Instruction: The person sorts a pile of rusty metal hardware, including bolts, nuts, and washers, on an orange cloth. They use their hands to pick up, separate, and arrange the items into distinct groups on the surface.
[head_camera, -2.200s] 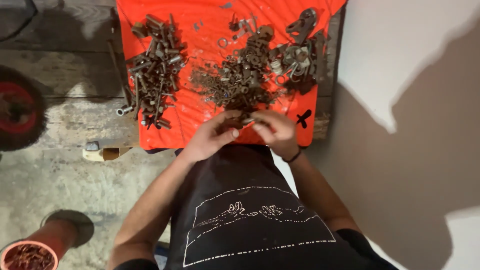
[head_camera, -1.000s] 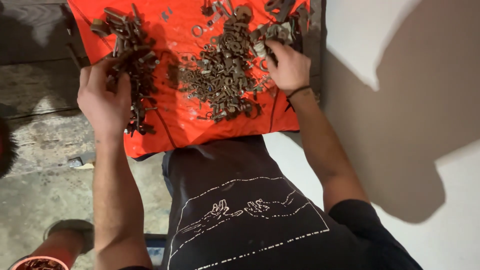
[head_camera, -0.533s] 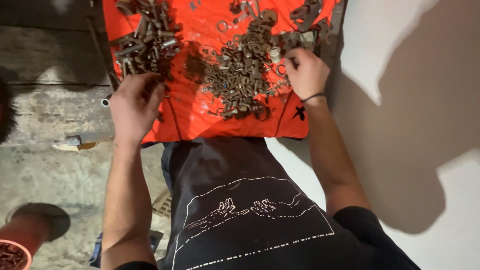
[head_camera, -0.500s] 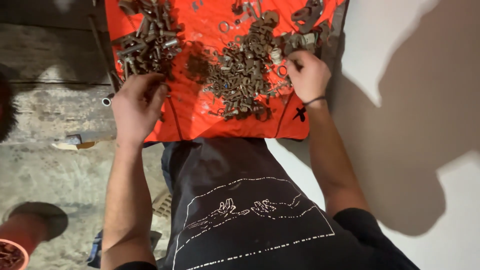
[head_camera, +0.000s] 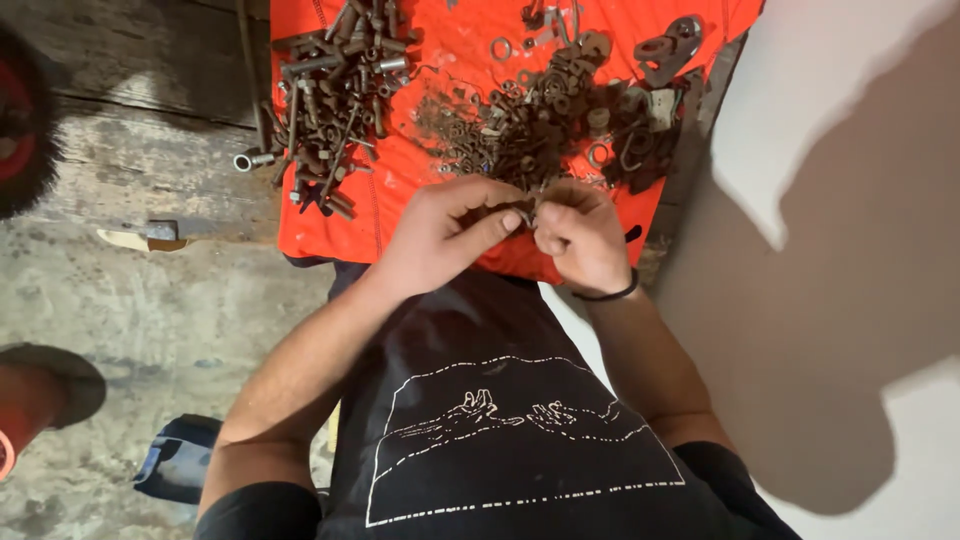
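Presently the left hand (head_camera: 440, 235) and right hand (head_camera: 580, 235) pinch one small rusty metal fastener (head_camera: 524, 212) over the orange cloth (head_camera: 420, 200). Long rusty bolts (head_camera: 335, 95) lie sorted; mixed rusty washers and nuts (head_camera: 560, 115) remain heaped.

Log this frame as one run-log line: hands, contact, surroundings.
left hand: pinching small rusty part | right hand: pinching same part | under: orange cloth | near: bolt pile, washer pile
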